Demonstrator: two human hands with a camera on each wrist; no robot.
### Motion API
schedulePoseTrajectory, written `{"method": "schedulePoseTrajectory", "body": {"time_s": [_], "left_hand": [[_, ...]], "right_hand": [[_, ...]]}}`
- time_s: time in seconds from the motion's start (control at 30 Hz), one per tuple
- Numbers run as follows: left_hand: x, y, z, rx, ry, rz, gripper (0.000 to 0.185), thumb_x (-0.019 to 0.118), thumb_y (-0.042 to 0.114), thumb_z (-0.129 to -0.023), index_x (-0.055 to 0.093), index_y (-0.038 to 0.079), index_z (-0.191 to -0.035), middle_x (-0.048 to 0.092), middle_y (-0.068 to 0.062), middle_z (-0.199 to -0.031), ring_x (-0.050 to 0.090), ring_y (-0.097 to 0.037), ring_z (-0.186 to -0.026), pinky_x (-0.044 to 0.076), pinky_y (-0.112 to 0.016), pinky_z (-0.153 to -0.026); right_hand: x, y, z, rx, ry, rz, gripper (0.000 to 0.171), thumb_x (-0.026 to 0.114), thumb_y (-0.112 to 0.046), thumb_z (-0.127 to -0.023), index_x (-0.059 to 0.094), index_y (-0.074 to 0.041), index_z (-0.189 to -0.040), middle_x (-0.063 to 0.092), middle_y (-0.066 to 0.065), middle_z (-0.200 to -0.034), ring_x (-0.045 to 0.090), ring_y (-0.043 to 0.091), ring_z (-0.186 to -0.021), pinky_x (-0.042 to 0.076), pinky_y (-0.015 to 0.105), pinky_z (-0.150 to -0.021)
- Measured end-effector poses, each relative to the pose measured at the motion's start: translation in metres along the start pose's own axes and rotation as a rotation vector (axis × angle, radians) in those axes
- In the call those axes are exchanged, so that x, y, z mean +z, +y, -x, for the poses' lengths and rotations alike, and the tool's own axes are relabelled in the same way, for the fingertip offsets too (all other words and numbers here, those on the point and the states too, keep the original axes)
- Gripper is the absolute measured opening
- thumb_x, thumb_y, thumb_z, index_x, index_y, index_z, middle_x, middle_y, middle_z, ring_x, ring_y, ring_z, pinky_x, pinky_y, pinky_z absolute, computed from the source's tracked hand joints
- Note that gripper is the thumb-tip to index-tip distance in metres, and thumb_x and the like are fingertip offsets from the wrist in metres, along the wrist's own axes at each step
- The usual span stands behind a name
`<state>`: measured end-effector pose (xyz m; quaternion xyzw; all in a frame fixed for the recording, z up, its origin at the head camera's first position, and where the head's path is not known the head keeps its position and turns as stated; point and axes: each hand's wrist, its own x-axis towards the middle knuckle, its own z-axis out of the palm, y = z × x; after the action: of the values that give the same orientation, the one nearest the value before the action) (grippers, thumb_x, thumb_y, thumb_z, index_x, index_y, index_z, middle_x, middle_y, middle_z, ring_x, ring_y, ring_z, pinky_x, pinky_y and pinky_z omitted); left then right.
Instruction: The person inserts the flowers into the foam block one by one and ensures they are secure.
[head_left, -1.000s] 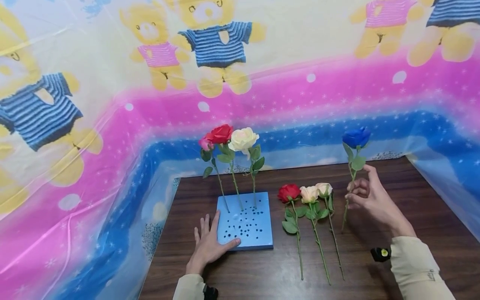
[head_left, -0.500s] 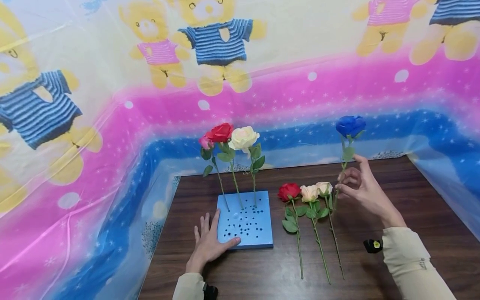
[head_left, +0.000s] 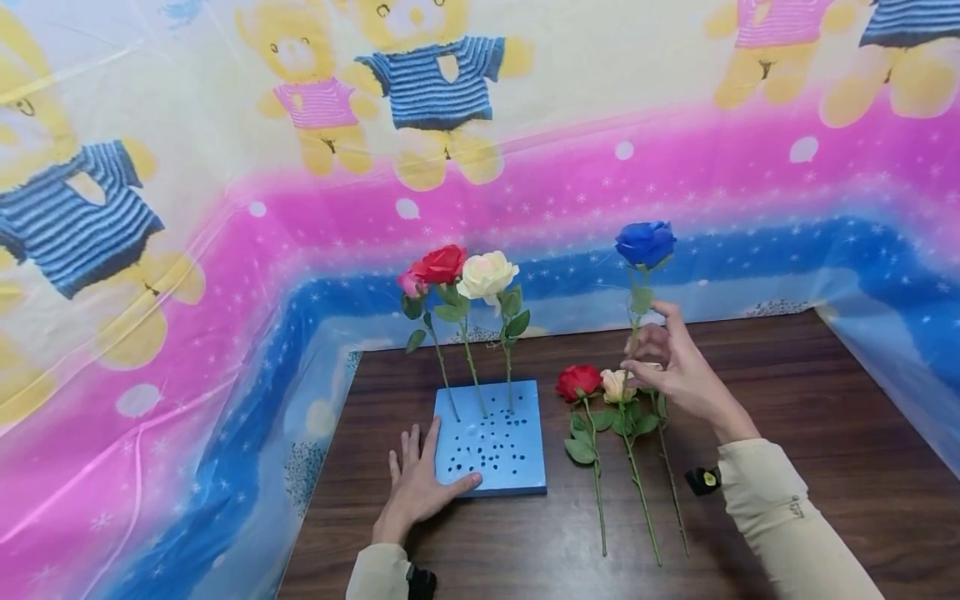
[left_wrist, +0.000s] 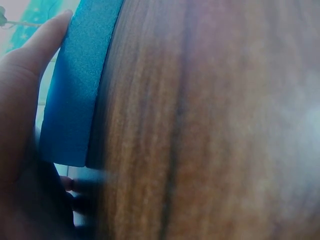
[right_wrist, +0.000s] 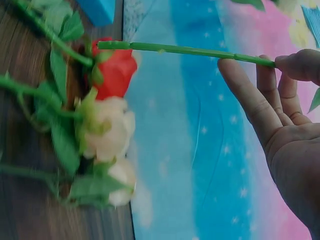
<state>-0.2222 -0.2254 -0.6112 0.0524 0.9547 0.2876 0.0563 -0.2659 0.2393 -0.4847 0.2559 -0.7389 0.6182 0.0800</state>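
Right grip, from the head view: thumb and fingers of the right hand (head_left: 678, 379) pinch the stem of the blue rose (head_left: 646, 243), up above the bench (head_left: 540, 533).
Blue rose: a full, deep-blue bloom with layered petals, a green leaf below it, the stem thin and green.
Its axis: near upright, bloom on top, the foot of the stem slanting slightly toward the blue block (head_left: 498, 475).
Hard to see there: the lower stem, lost against the fingers and the lying peach rose (head_left: 617, 387); the hand also covers most of the pale rose (head_left: 661, 406) beside it.
Left grip: fingers of the left hand (head_left: 418, 485) spread, thumb across the block's near corner, pinching nothing.
Left wrist view: the block's side wall and the thumb, plainly; the other fingers dark, a stem cut off in the upper corner.
Right wrist view: the blue rose's stem, smooth and bright green, its blunt end clear and overlapping the lying red rose (right_wrist: 115, 75); the bloom falls outside the right edge.
Stem's line there: nearly level, blunt end leftward, toward the bench side.
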Motion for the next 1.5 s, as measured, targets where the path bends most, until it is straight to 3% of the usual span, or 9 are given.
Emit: {"method": "schedulePoseTrajectory", "body": {"time_s": [0.23, 0.67, 0.93, 1.23, 1.5], "left_hand": [[-0.001, 0.001, 0.003, 0.010, 0.016, -0.001, 0.130, 0.080, 0.081, -0.085, 0.014, 0.026, -0.182, 0.006, -0.029, -0.184, -0.003, -0.053, -0.170, -0.006, -0.079, -0.130], [0.000, 0.003, 0.004, 0.003, -0.002, 0.001, 0.128, 0.079, 0.080, -0.087, 0.012, 0.027, -0.182, 0.004, -0.027, -0.185, -0.005, -0.051, -0.171, -0.006, -0.078, -0.131], [-0.003, 0.004, 0.004, -0.008, 0.000, 0.003, 0.130, 0.080, 0.079, -0.086, 0.011, 0.026, -0.182, 0.006, -0.029, -0.184, -0.004, -0.052, -0.170, -0.005, -0.080, -0.130], [-0.004, 0.002, 0.004, -0.030, -0.001, -0.017, 0.131, 0.080, 0.082, -0.085, 0.010, 0.028, -0.182, 0.005, -0.028, -0.184, -0.004, -0.051, -0.171, -0.004, -0.078, -0.131], [-0.005, 0.002, 0.003, -0.034, -0.015, -0.007, 0.131, 0.078, 0.085, -0.084, 0.010, 0.030, -0.182, 0.003, -0.025, -0.186, -0.007, -0.048, -0.171, -0.006, -0.077, -0.131]], "right_hand": [[0.032, -0.013, -0.018, -0.028, -0.047, 0.032, 0.092, 0.075, 0.010, -0.101, 0.024, -0.024, -0.169, 0.065, 0.022, -0.110, 0.073, 0.036, -0.098, 0.068, 0.042, -0.071], [0.094, -0.024, -0.041, -0.070, -0.167, -0.008, 0.085, 0.073, 0.012, -0.102, 0.025, -0.019, -0.165, 0.062, 0.023, -0.113, 0.072, 0.043, -0.101, 0.070, 0.043, -0.070], [0.124, -0.028, -0.049, -0.059, -0.212, -0.017, 0.084, 0.073, 0.007, -0.104, 0.026, -0.024, -0.166, 0.063, 0.019, -0.113, 0.072, 0.035, -0.105, 0.069, 0.050, -0.074], [0.156, -0.026, -0.061, -0.066, -0.254, -0.056, 0.084, 0.072, 0.006, -0.106, 0.025, -0.025, -0.169, 0.063, 0.016, -0.113, 0.074, 0.040, -0.102, 0.069, 0.044, -0.074], [0.186, -0.020, -0.066, -0.058, -0.267, -0.052, 0.083, 0.072, 0.001, -0.107, 0.026, -0.031, -0.168, 0.064, 0.010, -0.113, 0.075, 0.025, -0.104, 0.069, 0.047, -0.073]]}}
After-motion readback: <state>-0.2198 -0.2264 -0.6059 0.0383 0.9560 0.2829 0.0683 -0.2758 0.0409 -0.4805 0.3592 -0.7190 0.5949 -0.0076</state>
